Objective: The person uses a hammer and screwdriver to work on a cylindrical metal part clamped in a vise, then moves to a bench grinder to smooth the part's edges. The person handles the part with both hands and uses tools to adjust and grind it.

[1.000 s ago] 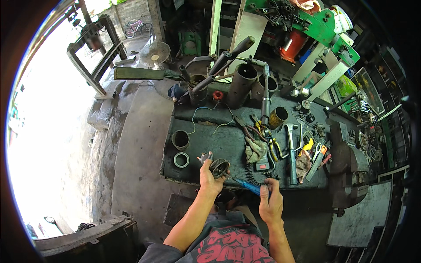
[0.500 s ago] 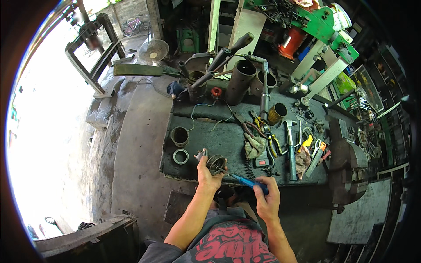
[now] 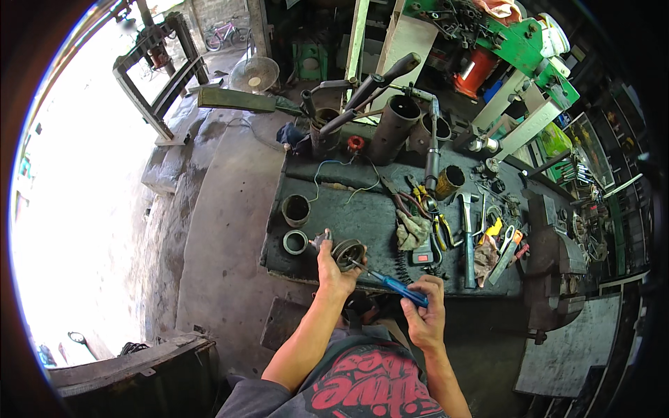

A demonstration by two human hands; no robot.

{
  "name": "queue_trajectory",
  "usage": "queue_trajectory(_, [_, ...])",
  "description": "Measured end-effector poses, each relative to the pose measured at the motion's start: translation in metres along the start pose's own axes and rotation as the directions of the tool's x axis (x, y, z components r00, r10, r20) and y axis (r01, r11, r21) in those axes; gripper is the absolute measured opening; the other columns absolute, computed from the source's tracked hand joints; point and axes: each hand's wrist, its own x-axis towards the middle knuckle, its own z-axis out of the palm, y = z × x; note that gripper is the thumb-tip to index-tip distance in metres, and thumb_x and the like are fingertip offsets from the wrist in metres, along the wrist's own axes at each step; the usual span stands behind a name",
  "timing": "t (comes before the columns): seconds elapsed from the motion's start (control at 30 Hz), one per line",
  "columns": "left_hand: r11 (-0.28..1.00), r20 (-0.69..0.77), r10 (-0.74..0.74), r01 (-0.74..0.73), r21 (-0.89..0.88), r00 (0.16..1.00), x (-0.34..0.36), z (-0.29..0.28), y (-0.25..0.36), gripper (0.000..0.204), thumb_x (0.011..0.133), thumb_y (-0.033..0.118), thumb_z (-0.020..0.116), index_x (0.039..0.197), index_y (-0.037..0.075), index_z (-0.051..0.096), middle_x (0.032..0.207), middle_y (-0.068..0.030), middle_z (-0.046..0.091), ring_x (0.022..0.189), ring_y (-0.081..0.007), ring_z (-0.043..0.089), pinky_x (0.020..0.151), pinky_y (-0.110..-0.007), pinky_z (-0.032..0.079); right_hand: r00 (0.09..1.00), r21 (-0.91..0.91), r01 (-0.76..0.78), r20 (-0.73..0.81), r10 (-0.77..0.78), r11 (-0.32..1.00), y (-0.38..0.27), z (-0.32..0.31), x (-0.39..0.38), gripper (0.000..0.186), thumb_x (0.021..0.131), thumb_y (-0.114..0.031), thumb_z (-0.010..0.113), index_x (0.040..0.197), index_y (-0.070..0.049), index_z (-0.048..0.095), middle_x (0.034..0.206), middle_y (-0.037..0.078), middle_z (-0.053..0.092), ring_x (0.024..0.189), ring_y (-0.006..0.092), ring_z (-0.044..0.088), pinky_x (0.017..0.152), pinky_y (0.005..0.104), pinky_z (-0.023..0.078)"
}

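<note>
Both hands working at the near edge of the workbench

The left hand is raised, its fingers closed around a round metal part above the bench edge; the right hand, lower, grips a blue-handled screwdriver whose tip points into that part

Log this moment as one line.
left hand: holds round metal part | right hand: holds blue-handled screwdriver, tip at part | workbench: tools

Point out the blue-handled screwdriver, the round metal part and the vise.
blue-handled screwdriver (image 3: 403, 288), head view, on the blue handle.
round metal part (image 3: 346, 252), head view, on its rim.
vise (image 3: 554, 245), head view, on its body.
</note>
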Motion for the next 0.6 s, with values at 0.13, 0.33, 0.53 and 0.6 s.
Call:
queue_trajectory(0.13, [0.999,0.009,-0.025,0.026,-0.026,1.000,0.003,0.000,0.004,0.060,0.104,0.054,0.042,0.110,-0.002,0.062,0.099,-0.0175,0.070,0.093,-0.0332,0.069,0.076,-0.044,0.053,0.999,-0.298,-0.049,-0.038,0.039,0.953,-0.002,0.000,0.003,0.034,0.091,-0.009,0.073,0.121,0.000,0.061,0.116,0.017,0.055,0.103,0.0273,0.059,0.091,0.0378,0.049])
queue_trajectory(0.33, [0.994,-0.009,-0.081,0.080,-0.071,0.997,0.002,0.001,-0.001,0.061,0.104,0.056,0.042,0.110,-0.001,0.063,0.101,-0.0173,0.069,0.095,-0.0330,0.068,0.078,-0.045,0.053,0.951,0.234,-0.093,-0.266,0.155,0.968,-0.017,-0.009,0.007,0.034,0.091,-0.002,0.074,0.121,-0.001,0.059,0.106,0.003,0.058,0.093,0.0123,0.057,0.085,0.0266,0.048])
queue_trajectory(0.53, [0.985,-0.014,-0.154,0.152,-0.077,0.988,-0.002,0.001,-0.008,0.061,0.106,0.056,0.037,0.116,0.000,0.059,0.104,-0.0193,0.068,0.096,-0.0341,0.068,0.079,-0.048,0.054,0.974,0.076,0.112,-0.204,-0.094,0.991,-0.018,-0.031,0.053,0.017,0.089,-0.002,0.061,0.107,-0.002,0.059,0.095,0.008,0.058,0.087,0.0207,0.060,0.083,0.0346,0.052])
queue_trajectory(0.6, [0.978,-0.037,-0.199,0.195,-0.076,0.979,-0.005,-0.001,-0.011,0.061,0.106,0.056,0.038,0.115,0.000,0.060,0.105,-0.0194,0.069,0.096,-0.0339,0.068,0.082,-0.050,0.055,0.995,-0.228,0.093,0.049,-0.084,0.969,-0.010,-0.017,0.065,0.020,0.090,-0.004,0.062,0.110,-0.002,0.061,0.097,0.012,0.061,0.084,0.0260,0.064,0.080,0.0376,0.054])
